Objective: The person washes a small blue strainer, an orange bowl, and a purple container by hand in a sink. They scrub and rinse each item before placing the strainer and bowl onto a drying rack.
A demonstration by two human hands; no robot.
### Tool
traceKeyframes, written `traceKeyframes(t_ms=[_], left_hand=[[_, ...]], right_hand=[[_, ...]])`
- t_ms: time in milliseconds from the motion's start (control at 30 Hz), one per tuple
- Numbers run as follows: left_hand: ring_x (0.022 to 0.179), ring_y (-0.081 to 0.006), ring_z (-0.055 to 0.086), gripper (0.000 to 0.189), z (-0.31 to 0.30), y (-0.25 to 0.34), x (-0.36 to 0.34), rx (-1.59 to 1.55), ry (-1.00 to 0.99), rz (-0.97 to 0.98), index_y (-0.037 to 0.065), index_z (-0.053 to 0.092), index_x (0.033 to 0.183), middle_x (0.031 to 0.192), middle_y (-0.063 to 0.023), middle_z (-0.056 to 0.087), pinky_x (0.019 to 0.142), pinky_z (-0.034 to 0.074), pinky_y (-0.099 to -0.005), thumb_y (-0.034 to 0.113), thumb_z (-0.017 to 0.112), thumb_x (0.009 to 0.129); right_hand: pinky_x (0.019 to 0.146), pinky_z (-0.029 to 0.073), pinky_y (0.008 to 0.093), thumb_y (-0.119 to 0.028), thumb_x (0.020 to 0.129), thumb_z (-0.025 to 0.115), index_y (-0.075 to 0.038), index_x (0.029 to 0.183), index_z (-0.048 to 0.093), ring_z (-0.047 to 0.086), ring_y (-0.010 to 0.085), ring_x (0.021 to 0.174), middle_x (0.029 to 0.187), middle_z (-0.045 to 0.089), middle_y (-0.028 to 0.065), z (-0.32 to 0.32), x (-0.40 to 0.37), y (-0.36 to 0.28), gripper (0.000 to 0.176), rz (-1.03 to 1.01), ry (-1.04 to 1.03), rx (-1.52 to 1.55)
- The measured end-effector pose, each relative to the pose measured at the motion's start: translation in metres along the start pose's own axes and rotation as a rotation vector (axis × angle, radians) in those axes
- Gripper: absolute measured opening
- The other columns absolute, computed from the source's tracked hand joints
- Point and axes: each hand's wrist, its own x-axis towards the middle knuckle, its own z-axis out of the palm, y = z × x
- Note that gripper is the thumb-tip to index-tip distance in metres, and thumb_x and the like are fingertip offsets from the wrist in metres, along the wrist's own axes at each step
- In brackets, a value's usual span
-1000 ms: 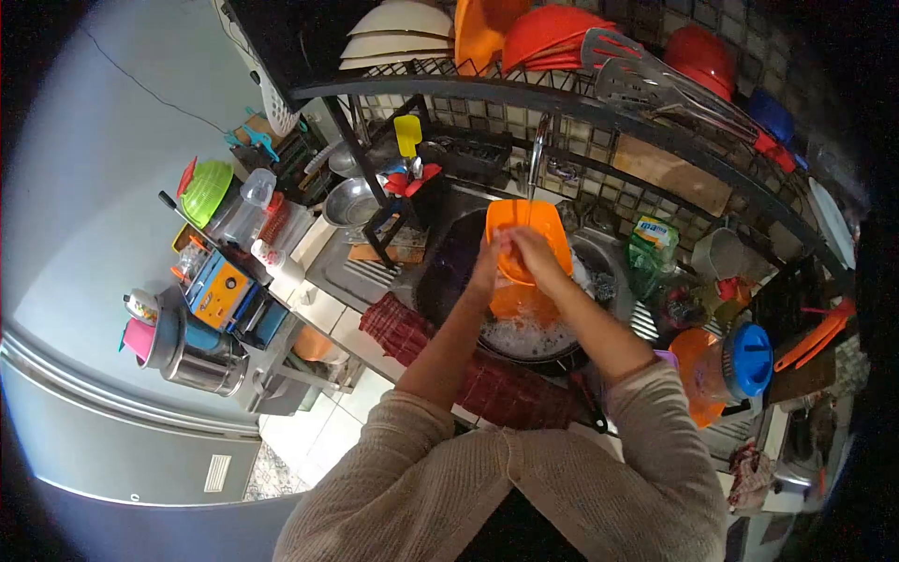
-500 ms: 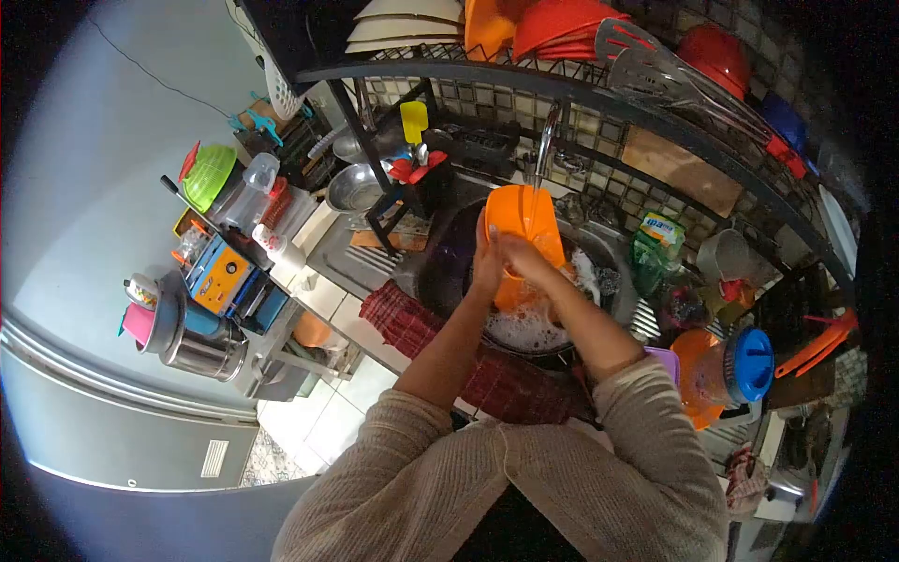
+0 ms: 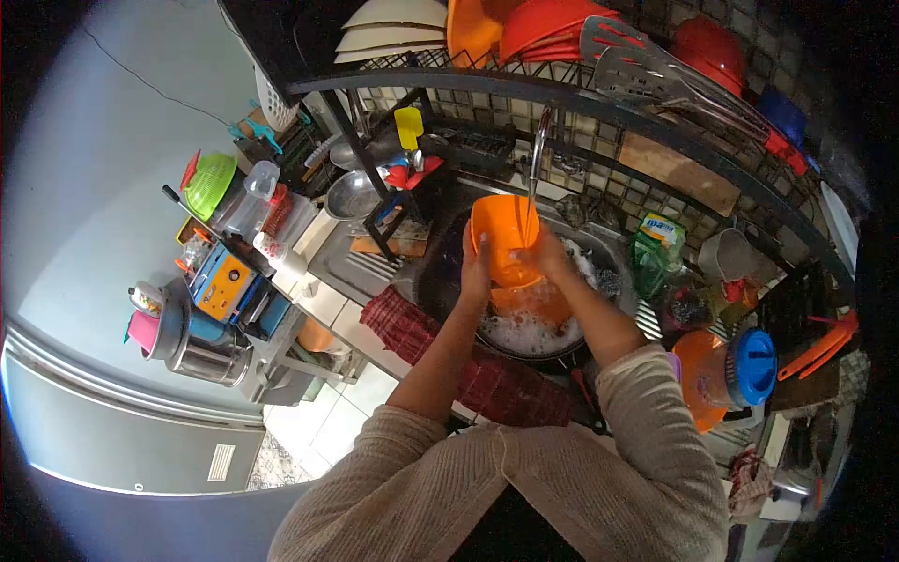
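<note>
An orange plastic bowl is tilted under the tap, and a stream of water runs onto its right side. My left hand grips its left side, with the thumb along the near wall. At the right side, my right hand is closed on the bowl's edge; some of its fingers are hidden behind it. Just below the bowl, another orange piece lies partly in white suds, inside a dark round pan or basin in the sink.
A red checked cloth lies along the counter's front edge. Overhead runs a black dish rack with bowls and slotted spatulas. To the right stand a green detergent pouch and a blue-lidded container. A utensil holder stands left of the tap.
The orange bowl has turned and moved slightly left and down. My hands have spread apart from close together to opposite sides of it. The view has shifted a little.
</note>
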Motion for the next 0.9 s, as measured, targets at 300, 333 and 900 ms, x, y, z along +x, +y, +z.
traceKeyframes(t_ms=[300,333,900], left_hand=[[0.119,-0.0283,0.046,0.063,-0.041,-0.016,-0.021,-0.354,-0.113,-0.134,0.019,0.025,0.139,0.134,-0.0091,0.039,0.089,0.048,-0.0418,0.006,0.053,0.084],[0.118,-0.0307,0.049,0.068,-0.045,-0.014,-0.020,-0.500,-0.221,-0.209,0.024,0.025,0.139,0.135,-0.0075,0.039,0.086,0.051,-0.0452,0.003,0.055,0.081],[0.106,-0.0306,0.056,0.050,0.009,-0.075,0.093,-0.918,-0.454,-0.661,0.005,0.050,0.121,0.118,-0.0141,0.056,0.092,0.045,-0.0441,0.045,0.035,0.094]], right_hand=[[0.058,0.045,0.0321,-0.019,0.085,0.054,-0.006,0.099,0.056,0.057,0.0183,0.065,0.078,0.060,0.0039,-0.019,-0.003,-0.040,0.020,0.218,-0.024,-0.414],[0.056,0.045,0.0311,-0.014,0.082,0.053,-0.007,0.095,0.057,0.055,0.0174,0.063,0.074,0.058,0.0031,-0.030,-0.010,-0.062,0.015,0.506,-0.038,0.045],[0.078,0.053,0.0392,0.012,0.071,0.049,-0.029,0.145,0.016,0.059,0.0394,0.094,0.144,0.021,0.0243,-0.085,-0.070,-0.118,0.091,-0.129,0.008,-0.700]])
